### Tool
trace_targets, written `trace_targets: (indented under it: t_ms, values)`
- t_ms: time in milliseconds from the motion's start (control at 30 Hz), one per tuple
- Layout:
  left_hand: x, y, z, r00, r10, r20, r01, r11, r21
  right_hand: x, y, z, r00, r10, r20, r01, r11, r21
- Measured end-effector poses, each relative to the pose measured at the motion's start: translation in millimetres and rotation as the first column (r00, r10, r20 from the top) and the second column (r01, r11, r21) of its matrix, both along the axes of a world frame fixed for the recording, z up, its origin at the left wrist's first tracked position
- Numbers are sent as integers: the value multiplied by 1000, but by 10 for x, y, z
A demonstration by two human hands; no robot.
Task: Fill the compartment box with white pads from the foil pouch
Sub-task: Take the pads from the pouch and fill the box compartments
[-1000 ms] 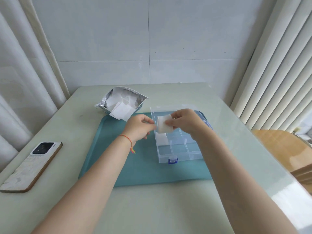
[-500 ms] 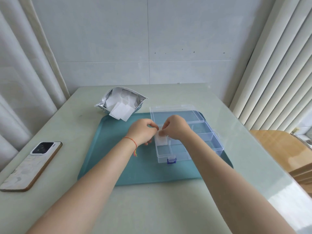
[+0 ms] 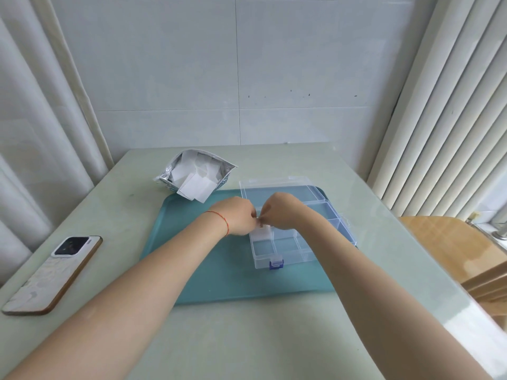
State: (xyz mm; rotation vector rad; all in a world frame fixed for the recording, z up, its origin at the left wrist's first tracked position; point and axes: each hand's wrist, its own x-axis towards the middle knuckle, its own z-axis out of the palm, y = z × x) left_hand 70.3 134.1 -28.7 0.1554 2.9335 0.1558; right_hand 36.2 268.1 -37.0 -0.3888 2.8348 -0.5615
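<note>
A clear compartment box [image 3: 290, 250] with a blue latch lies open on the teal tray [image 3: 208, 267], its lid folded back. My left hand [image 3: 237, 216] and my right hand [image 3: 282, 212] meet fingertip to fingertip over the box's left column. Both pinch a white pad [image 3: 262, 233] and press it down into a left compartment. The pad is mostly hidden by the fingers. The open foil pouch [image 3: 192, 174] lies beyond the tray's far left corner, with white pads spilling from its mouth.
A phone [image 3: 55, 272] lies face down on the pale green table near its left edge. A wooden chair [image 3: 450, 248] stands to the right of the table. Curtains hang on both sides and a tiled wall closes the back.
Both hands have lowered the white pad from above the box down into a left compartment. The camera has tilted, so the box's right side now shows.
</note>
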Motion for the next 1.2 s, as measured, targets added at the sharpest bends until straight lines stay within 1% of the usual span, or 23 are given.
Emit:
trace_targets:
  t_ms: [33, 100, 133, 167, 200, 233, 267, 333, 400, 467, 567, 667, 733, 833, 933, 1100, 1200]
  values:
    - [13, -22, 11, 1000, 9, -25, -8, 999, 45, -6, -10, 11, 999, -17, -35, 16, 999, -50]
    - [64, -126, 44, 978, 92, -187, -50, 974, 220, -10, -65, 72, 987, -65, -145, 32, 974, -223]
    - [95, -208, 61, 941, 179, -288, -79, 941, 329, -4, -120, 119, 975, -78, -206, 14, 956, -294]
    - [116, -300, 71, 882, 275, -384, -102, 904, 415, 7, -178, 164, 964, -88, -249, -6, 936, -353]
    - [133, -419, 73, 812, 361, -459, -127, 876, 465, 19, -266, 201, 959, -89, -269, -27, 917, -398]
    - [145, -555, 62, 753, 421, -506, -162, 864, 477, 30, -376, 229, 960, -86, -265, -37, 904, -426]
    - [146, -644, 50, 721, 453, -524, -205, 862, 463, 32, -453, 238, 963, -80, -258, -41, 900, -434]
    - [158, -878, 12, 709, 507, -490, -305, 847, 435, 10, -709, 215, 970, -40, -240, -67, 904, -421]
    - [152, -1046, -26, 713, 545, -440, -348, 821, 453, -28, -934, 182, 978, -31, -206, -59, 907, -417]
    - [121, -1153, -66, 721, 554, -417, -352, 811, 467, -74, -1093, 176, 991, -74, -111, 19, 902, -431]
    - [54, -1219, -90, 759, 551, -347, -375, 806, 459, -108, -1207, 185, 991, -116, 73, 136, 906, -401]
    - [2, -1225, -76, 783, 556, -279, -370, 776, 510, -132, -1264, 182, 978, -115, 176, 179, 894, -411]
    - [-29, -1202, -64, 799, 564, -208, -342, 712, 614, -162, -1274, 169, 972, -129, 199, 208, 864, -458]
    - [-62, -1173, -112, 826, 559, -67, -322, 566, 759, -189, -1266, 147, 967, -135, 217, 233, 816, -529]
    - [-69, -1171, -165, 830, 557, 22, -315, 437, 843, -177, -1232, 133, 967, -121, 222, 229, 791, -567]
    - [50, -1107, -138, 840, 537, 73, -268, 296, 917, -117, -1136, 138, 959, -80, 271, 241, 734, -635]
    - [122, -1041, -124, 847, 525, 83, -226, 215, 950, -41, -1053, 176, 968, -37, 246, 193, 737, -648]
